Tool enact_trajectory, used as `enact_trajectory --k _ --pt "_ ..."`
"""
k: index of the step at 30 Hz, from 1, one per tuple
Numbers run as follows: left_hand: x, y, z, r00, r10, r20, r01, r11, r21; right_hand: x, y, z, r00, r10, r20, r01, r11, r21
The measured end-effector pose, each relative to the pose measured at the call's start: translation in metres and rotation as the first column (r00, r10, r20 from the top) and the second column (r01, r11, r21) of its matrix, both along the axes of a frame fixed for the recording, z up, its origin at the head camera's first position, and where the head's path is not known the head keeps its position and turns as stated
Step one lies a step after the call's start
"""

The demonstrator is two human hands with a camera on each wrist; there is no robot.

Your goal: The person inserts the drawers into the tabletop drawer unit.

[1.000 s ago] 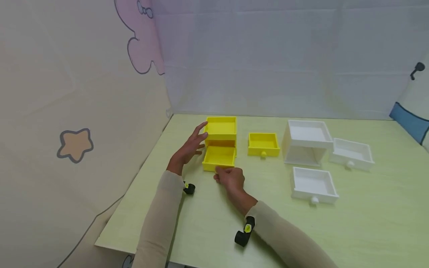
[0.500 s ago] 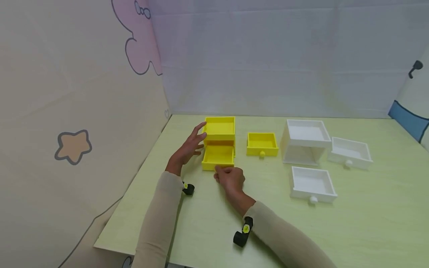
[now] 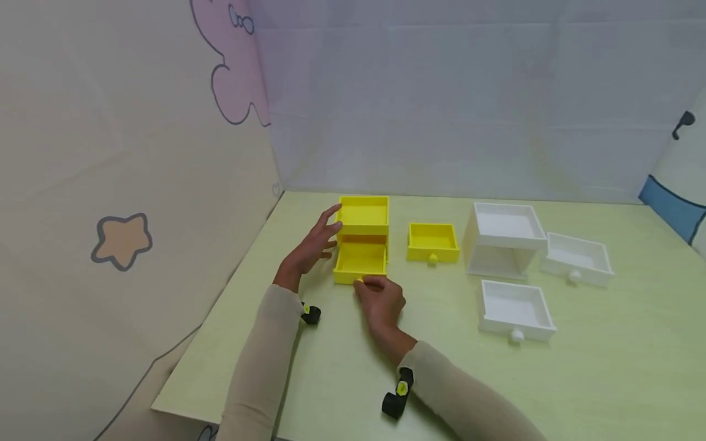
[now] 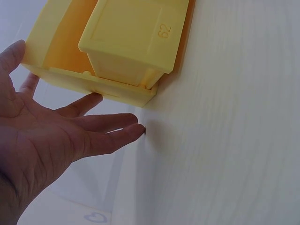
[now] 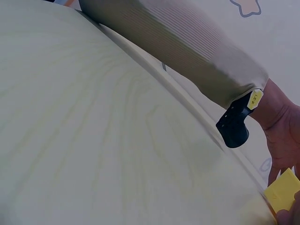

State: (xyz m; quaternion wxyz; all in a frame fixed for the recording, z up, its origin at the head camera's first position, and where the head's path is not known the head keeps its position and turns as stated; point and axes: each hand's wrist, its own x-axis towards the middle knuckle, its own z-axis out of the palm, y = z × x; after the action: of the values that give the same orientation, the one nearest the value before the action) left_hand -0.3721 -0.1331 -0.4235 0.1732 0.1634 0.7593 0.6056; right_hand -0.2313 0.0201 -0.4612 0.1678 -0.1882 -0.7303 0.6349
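A small yellow cabinet point(image 3: 363, 229) stands toward the back left of the table. Its lower yellow drawer point(image 3: 361, 257) sticks out of the opening toward me. At that drawer's front, my right hand point(image 3: 382, 303) pinches the round knob point(image 3: 359, 280) between thumb and finger. My left hand point(image 3: 311, 248) has its fingers spread along the cabinet's left side; in the left wrist view, fingertips touch the cabinet wall point(image 4: 117, 93), and the drawer point(image 4: 133, 42) shows a "62" marking. Only fingertips of the right hand point(image 5: 291, 212) and a yellow corner appear in the right wrist view.
A second yellow drawer point(image 3: 432, 242) with a knob lies right of the cabinet. Farther right are a white cabinet point(image 3: 506, 239) with an open front and two white drawers, one in front point(image 3: 517, 309) and one beside it point(image 3: 577, 259). Cloth walls stand behind and at left.
The right hand has shifted slightly at the drawer's front, and the knob now shows beside the thumb. The left hand stays at the cabinet's side. The head view tilts a little.
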Motion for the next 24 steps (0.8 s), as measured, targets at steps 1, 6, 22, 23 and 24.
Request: enact_trajectory --k 1,6,22,23,24 --pt "0.0000 -0.0005 -0.0001 1.000 0.000 -0.001 0.000 1.000 0.001 0.0004 -0.0007 0.0002 1.000 -0.003 -0.003 0.003 1.000 0.001" --pt "-0.0008 -0.0016 -0.0017 1.000 0.000 0.005 0.000 1.000 -0.001 0.0018 -0.0028 -0.0005 0.999 -0.022 -0.036 0.022 1.000 0.002" --pt "-0.0008 0.0010 -0.0013 1.000 0.002 -0.004 -0.002 1.000 -0.003 -0.0041 -0.0025 -0.0039 0.995 -0.059 -0.085 0.063 0.997 0.052" --pt "-0.0004 0.0005 -0.0012 1.000 -0.001 -0.005 0.001 1.000 -0.002 -0.0043 -0.0031 -0.0044 0.994 -0.058 -0.088 0.063 0.997 0.054" --pt "-0.0002 0.0000 -0.0013 1.000 0.002 -0.003 -0.002 1.000 -0.003 -0.0041 -0.0037 -0.0043 0.994 -0.057 -0.089 0.062 0.997 0.053"
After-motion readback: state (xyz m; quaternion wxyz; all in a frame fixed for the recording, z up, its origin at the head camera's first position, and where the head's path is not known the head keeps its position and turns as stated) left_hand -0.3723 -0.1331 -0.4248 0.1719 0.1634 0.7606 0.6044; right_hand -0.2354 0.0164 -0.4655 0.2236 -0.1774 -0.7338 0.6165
